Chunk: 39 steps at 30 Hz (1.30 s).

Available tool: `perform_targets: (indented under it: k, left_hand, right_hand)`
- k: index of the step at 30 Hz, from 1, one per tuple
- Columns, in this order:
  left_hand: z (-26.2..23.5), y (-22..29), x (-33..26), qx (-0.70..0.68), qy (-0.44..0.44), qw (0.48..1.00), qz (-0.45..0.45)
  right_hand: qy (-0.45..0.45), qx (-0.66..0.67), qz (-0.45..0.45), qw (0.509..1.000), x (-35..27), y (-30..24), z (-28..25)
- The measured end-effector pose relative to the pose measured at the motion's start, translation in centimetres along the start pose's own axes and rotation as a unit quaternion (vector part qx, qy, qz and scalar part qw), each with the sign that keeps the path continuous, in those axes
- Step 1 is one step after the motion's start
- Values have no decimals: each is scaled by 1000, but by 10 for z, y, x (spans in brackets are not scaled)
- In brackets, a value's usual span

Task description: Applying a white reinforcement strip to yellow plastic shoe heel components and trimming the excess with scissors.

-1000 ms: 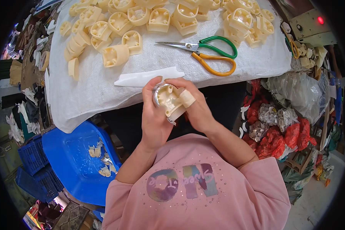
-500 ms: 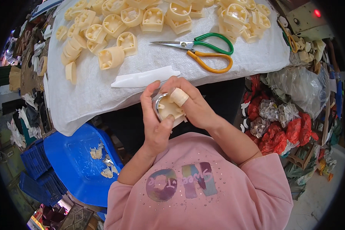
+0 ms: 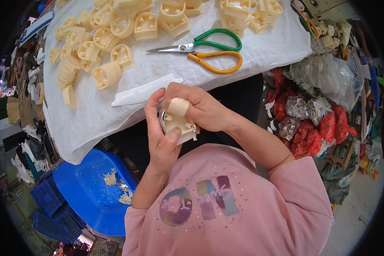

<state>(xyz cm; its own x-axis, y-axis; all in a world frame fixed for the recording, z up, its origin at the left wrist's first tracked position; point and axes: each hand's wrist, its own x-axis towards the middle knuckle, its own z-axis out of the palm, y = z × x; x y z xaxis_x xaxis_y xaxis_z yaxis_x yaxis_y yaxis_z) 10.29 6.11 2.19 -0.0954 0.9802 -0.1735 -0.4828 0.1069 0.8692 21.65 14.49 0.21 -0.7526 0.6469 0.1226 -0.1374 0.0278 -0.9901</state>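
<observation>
At a work table (image 3: 115, 115) draped in white woven sheeting and heaped with cream moulded plastic parts (image 3: 115, 42), a person in a pink top holds one such part (image 3: 179, 126) just off the table's near edge, above a blue plastic tub (image 3: 87, 192) catching offcuts. The part has turned in the grip over the past second, suggesting trimming is moving round its rim. The left hand (image 3: 162, 136) cups it from below; the right hand (image 3: 200, 106), thumb taped, pinches its top, while green and yellow scissors (image 3: 205, 49) lie idle.
</observation>
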Motion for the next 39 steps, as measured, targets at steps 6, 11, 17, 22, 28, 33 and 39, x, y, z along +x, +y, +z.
perform_targets:
  k: [6,11,17,22,28,33,39]
  left_hand:
    - [-19,-2,6,-161,-41,986,26]
    - [-9,-2,4,-170,16,985,19]
    - [5,-6,3,-79,110,989,56]
    - [-2,-2,5,-311,69,948,-18]
    - [-16,2,5,-288,-39,957,-12]
    - [-11,1,5,-235,24,972,-21]
    - [-13,1,4,-214,-17,977,0]
  right_hand:
    - [43,90,52,994,-17,0,11]
    - [33,149,80,985,-21,-4,15]
    - [113,66,-43,991,-15,7,33]
    - [114,217,125,961,-9,-8,25]
    - [83,253,115,957,-10,-2,18]
    - [111,226,144,957,-10,-7,21]
    - [103,145,80,981,-9,-9,21]
